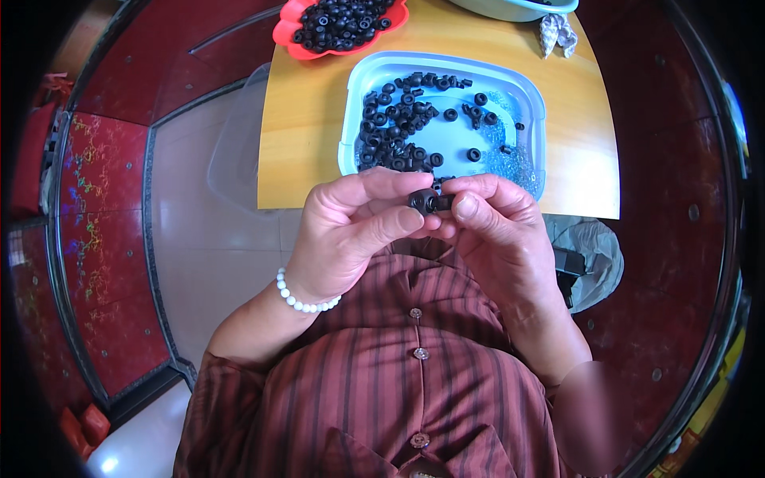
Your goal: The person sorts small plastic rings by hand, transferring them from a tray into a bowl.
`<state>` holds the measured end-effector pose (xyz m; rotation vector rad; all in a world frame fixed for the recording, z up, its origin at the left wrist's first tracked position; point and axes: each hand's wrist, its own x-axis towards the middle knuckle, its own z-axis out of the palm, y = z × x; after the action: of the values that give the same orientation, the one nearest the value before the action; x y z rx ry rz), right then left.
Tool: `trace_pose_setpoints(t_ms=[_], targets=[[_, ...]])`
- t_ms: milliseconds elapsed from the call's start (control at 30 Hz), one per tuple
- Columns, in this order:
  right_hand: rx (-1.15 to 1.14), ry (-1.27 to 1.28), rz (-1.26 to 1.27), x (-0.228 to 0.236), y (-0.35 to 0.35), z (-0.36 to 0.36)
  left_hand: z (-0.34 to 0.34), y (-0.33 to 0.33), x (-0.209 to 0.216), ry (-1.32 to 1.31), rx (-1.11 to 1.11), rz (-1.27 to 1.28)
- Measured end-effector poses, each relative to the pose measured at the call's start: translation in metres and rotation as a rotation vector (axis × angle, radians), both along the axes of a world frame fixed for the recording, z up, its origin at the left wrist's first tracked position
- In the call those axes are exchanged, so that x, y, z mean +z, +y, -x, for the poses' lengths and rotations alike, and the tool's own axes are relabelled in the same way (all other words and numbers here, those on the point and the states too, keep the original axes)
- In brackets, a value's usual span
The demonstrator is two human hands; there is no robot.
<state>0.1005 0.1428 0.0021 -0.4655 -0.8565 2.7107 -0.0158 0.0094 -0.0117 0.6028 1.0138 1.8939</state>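
Note:
Close in front of my chest, my left hand point(355, 219) pinches a round black plastic piece point(421, 201) with a hole, which looks like a cord stopper body. Its thumb and forefinger press on either side. My right hand point(498, 211) grips a small, narrow black plug point(443, 203) between thumb and fingers. The plug's end meets the round piece; how deep it sits inside cannot be made out. Just beyond my hands is a light blue tray point(347, 131), with many loose round black pieces point(390, 119) on its left and small clear, coil-like bits point(510, 163) on its right.
A red scalloped dish point(285, 32) heaped with black pieces stands at the table's far left. A pale green basin point(510, 9) and a grey-white shell-like ornament point(557, 36) are at the far right. The wooden table point(307, 119) ends just before me; a whitish plastic bag point(602, 263) hangs below right.

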Motion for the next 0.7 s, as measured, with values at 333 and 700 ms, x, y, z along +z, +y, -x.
trace_pose_setpoints(t_ms=[333,700], targets=[[-0.015,0.01,-0.038,0.005,-0.011,-0.011,-0.01,-0.009,0.011,0.054,-0.004,-0.048],[-0.064,0.091,-0.062,0.003,-0.022,-0.02,-0.021,-0.014,0.015,0.44,0.17,0.013]])
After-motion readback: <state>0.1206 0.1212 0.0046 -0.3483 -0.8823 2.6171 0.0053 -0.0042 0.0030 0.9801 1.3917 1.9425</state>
